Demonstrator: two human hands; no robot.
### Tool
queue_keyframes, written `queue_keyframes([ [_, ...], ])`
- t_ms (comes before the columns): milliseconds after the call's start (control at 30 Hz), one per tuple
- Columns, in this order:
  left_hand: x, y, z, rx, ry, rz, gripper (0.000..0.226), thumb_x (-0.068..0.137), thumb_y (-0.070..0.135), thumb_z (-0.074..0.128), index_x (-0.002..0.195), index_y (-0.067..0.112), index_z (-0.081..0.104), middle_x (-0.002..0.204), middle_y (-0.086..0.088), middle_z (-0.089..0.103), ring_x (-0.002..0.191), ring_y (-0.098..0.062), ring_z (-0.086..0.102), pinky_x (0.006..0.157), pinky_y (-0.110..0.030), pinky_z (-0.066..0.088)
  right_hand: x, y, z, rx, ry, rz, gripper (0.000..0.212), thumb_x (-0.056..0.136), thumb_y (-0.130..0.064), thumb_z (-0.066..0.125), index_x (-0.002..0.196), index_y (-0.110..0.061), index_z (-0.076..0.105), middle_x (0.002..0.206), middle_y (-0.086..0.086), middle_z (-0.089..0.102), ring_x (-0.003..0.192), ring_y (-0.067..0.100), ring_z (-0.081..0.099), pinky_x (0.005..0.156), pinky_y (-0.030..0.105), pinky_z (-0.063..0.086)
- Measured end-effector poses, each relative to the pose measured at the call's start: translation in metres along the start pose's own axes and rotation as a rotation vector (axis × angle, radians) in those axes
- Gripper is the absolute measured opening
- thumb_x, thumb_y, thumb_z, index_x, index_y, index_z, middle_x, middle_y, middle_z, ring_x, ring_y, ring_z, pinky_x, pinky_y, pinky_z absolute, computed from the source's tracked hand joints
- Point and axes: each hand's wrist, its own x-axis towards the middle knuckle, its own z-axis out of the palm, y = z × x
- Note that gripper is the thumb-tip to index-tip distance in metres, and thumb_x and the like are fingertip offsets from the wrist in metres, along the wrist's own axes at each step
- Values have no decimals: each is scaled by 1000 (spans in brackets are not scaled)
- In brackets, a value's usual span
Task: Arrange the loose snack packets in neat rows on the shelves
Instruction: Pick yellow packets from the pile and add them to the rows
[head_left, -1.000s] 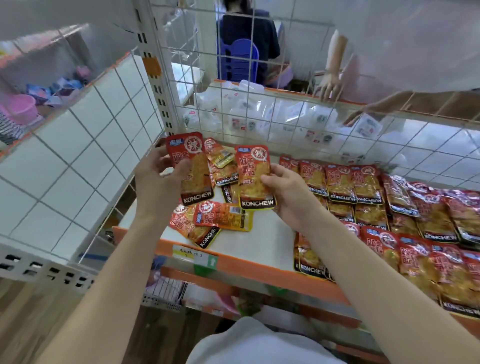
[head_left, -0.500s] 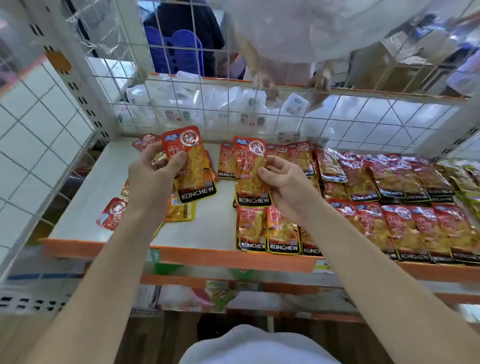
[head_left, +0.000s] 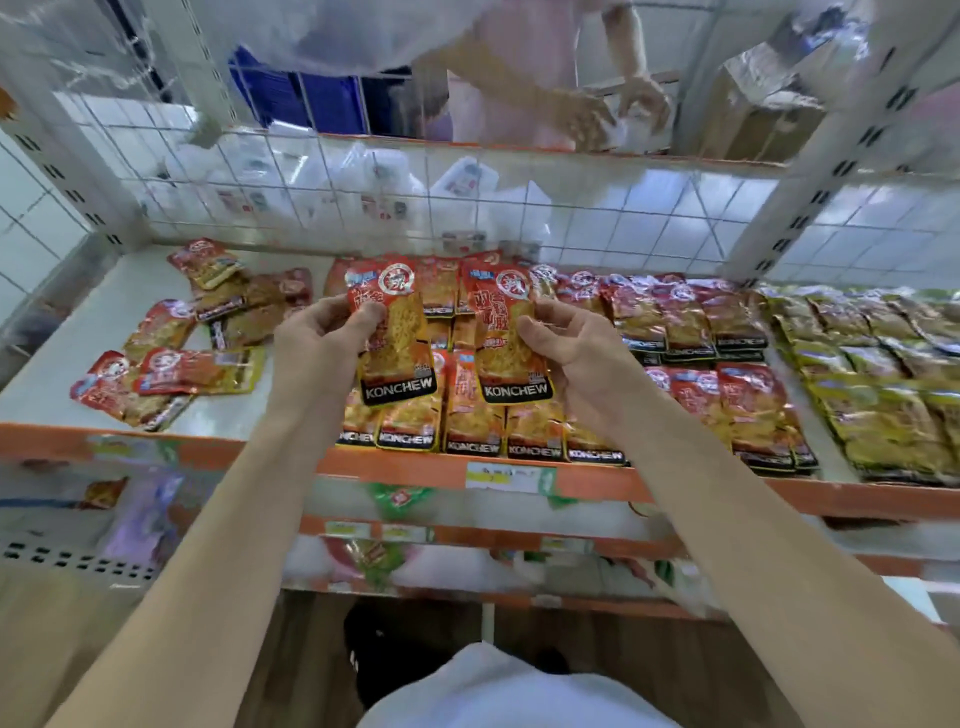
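My left hand (head_left: 317, 343) pinches a red KONCHEW snack packet (head_left: 397, 358) by its upper left edge. My right hand (head_left: 576, 353) pinches a second, matching packet (head_left: 506, 353) by its right edge. Both packets hang side by side above the neat rows of red packets (head_left: 519, 431) on the white shelf (head_left: 78, 364). A loose heap of the same red packets (head_left: 192, 343) lies scattered on the shelf's left part.
Rows of green-gold packets (head_left: 883, 395) fill the shelf's right end. A wire mesh back panel (head_left: 467, 208) stands behind, with white bags beyond it. Another person's hands (head_left: 618, 114) work on the far side. The orange shelf edge (head_left: 675, 483) runs along the front.
Both hands carried their packets rightward from the loose heap until they hang over the front of the neat rows. The two packets came closer together.
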Motion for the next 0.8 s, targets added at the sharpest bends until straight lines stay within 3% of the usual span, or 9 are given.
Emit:
queue_keyframes([
  [100,-17,-8,22,9,24,-18,4,89,19,74,86,20,71,74,8,72,68,-13,64,52,-25,53,-14,-3,-25,-37,-3,-10,11,95,-1,57,98,-7,66,83,3,73,74,12,70,67,25,59],
  [200,-30,-11,40,16,-14,-52,3,82,23,78,81,21,75,74,5,72,77,-24,63,78,-58,56,-24,-7,-46,-79,21,-8,10,95,0,57,98,-6,65,84,3,72,76,12,69,70,26,59],
  [233,-34,-13,45,31,-32,-50,3,82,24,77,83,22,75,76,5,73,76,-23,64,79,-59,56,-27,-9,-52,-95,34,-3,10,95,-1,58,99,-6,66,86,4,72,79,13,69,76,29,59],
  [300,-41,-19,56,72,-69,-22,3,89,21,74,91,21,72,76,7,71,64,-10,64,60,-33,57,-30,-10,-65,-131,62,5,10,95,-3,59,99,-7,67,88,3,72,84,16,68,89,37,56],
  [367,-47,-23,66,109,-96,-7,4,92,19,71,95,21,69,77,6,69,55,-2,59,46,-15,44,-31,-12,-73,-144,85,18,10,95,-3,59,98,-7,67,86,3,71,84,16,67,95,41,53],
  [433,-49,-26,73,122,-138,-22,6,91,20,72,96,23,69,83,5,72,67,-6,66,55,-18,50,-30,-13,-79,-135,110,17,10,95,-2,58,97,-7,67,85,3,71,83,15,67,94,39,54],
  [567,-40,-24,83,152,-229,-45,16,89,23,74,104,21,72,98,-1,77,95,-25,73,87,-48,58,-32,-18,-82,-155,189,-11,11,96,0,57,101,-4,65,84,3,70,83,14,67,84,29,58],
  [700,-22,-19,94,168,-284,-33,11,89,25,75,100,23,72,96,-4,76,95,-32,71,87,-48,58,-34,-21,-84,-266,279,-19,10,96,-5,60,102,-8,67,97,9,71,97,24,67,100,44,51],
  [800,-10,-16,104,149,-334,-33,12,89,25,75,100,20,73,93,-3,75,82,-20,71,75,-37,56,-34,-24,-89,-344,376,-39,11,95,-9,61,104,-11,67,105,13,69,104,27,65,104,47,48],
])
